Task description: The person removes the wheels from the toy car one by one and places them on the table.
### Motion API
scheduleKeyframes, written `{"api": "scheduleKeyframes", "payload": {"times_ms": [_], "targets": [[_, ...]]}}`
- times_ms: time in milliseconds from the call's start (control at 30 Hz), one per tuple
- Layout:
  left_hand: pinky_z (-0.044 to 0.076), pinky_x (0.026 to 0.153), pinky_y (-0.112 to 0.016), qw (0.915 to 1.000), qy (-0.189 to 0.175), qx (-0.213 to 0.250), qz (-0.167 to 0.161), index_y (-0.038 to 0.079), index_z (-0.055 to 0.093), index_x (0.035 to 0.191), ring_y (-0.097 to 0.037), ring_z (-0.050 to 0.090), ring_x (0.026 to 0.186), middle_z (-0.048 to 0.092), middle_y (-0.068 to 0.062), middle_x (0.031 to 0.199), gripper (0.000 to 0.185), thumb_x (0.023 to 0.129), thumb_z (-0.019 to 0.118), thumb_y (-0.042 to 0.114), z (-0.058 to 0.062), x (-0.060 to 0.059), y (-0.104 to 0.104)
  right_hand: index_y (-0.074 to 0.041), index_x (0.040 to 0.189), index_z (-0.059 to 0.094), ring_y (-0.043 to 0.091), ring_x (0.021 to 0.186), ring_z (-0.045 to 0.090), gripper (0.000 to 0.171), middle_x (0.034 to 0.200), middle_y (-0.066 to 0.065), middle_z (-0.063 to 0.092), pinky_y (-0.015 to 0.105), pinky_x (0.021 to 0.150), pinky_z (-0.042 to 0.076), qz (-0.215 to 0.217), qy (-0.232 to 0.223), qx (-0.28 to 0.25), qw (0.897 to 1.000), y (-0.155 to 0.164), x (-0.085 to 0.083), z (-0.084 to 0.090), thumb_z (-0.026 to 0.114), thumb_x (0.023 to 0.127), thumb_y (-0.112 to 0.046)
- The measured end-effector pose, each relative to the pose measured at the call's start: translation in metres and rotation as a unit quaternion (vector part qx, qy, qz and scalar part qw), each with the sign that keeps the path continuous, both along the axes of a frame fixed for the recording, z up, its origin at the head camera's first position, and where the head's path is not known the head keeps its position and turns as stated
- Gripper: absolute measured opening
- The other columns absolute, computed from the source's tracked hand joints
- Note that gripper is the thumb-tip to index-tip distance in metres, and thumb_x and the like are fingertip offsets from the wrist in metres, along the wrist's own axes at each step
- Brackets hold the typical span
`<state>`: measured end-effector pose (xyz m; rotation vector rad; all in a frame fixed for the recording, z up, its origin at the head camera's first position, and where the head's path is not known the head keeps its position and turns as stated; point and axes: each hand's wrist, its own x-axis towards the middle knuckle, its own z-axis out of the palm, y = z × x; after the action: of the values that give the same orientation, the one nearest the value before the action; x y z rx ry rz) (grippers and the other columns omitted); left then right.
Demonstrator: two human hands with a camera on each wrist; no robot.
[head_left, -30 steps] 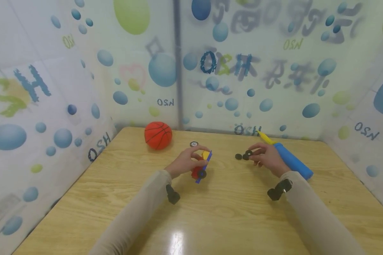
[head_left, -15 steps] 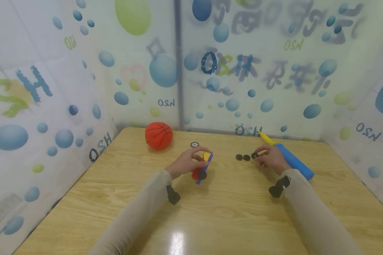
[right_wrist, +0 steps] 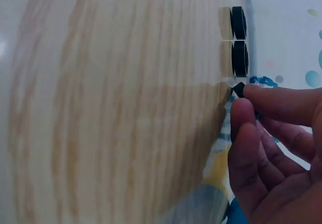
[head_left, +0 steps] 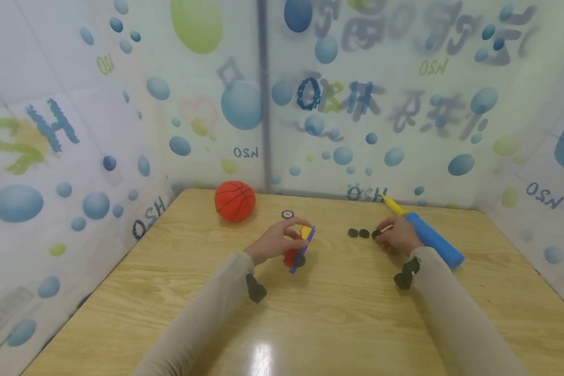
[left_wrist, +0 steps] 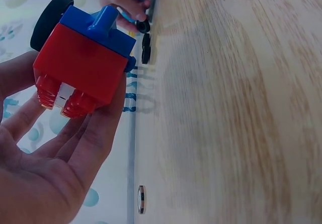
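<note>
My left hand [head_left: 274, 240] grips a toy car [left_wrist: 80, 60] above the table, thumb and fingers around its sides. The car has a red body, a blue base and a yellow part. One black wheel [left_wrist: 50, 22] is mounted on it, while a bare blue axle end shows at the other side. Over to the right, my right hand [head_left: 399, 235] pinches a loose black wheel [right_wrist: 239, 89] between thumb and fingertips, tilted and close to the tabletop. Two more black wheels, one [head_left: 353, 233] beside the other [head_left: 364, 233], lie in a row with it.
A red toy basketball [head_left: 235, 201] sits at the back left. Behind the left hand lies a small disc [head_left: 288, 214] with a white face and dark rim. A blue cylinder [head_left: 434, 240] with a yellow tip [head_left: 392, 204] lies right of my right hand. Printed curtains enclose the wooden table [head_left: 282, 313].
My right hand has moved slightly right with the pinched wheel, away from the other two, then lowered it toward the table in line with them. The left hand still holds the car in place.
</note>
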<state>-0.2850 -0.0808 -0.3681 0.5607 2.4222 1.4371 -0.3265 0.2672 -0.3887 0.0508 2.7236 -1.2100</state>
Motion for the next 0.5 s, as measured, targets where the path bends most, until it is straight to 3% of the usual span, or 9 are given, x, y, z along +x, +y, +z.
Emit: {"api": "scheduleKeyframes", "payload": {"times_ms": [267,500], "targets": [[0.060,0.076,-0.034,1.0000,-0.004,-0.008,0.003,0.033,0.058,0.133,-0.025,0.066,0.109,0.067,-0.013,0.123,0.042,0.094,0.071,0.023,0.0026,0.0013,0.0008,0.006,0.123,0.061,0.014,0.069,0.065,0.035,0.091,0.015,0.072,0.026,0.064,0.052,0.009,0.014,0.064,0.998,-0.0023,-0.0051,-0.0016,0.067,0.091,-0.009],[0.060,0.078,-0.034,0.9999,-0.003,-0.008,-0.007,0.033,0.057,0.134,-0.026,0.064,0.116,0.066,-0.012,0.127,0.044,0.094,0.071,0.024,0.0027,0.0006,0.0020,0.004,0.119,0.066,0.024,0.084,0.065,0.033,0.106,0.023,0.070,0.029,0.067,0.052,0.032,0.039,0.120,0.992,-0.0037,-0.0043,-0.0021,0.067,0.091,-0.013]]}}
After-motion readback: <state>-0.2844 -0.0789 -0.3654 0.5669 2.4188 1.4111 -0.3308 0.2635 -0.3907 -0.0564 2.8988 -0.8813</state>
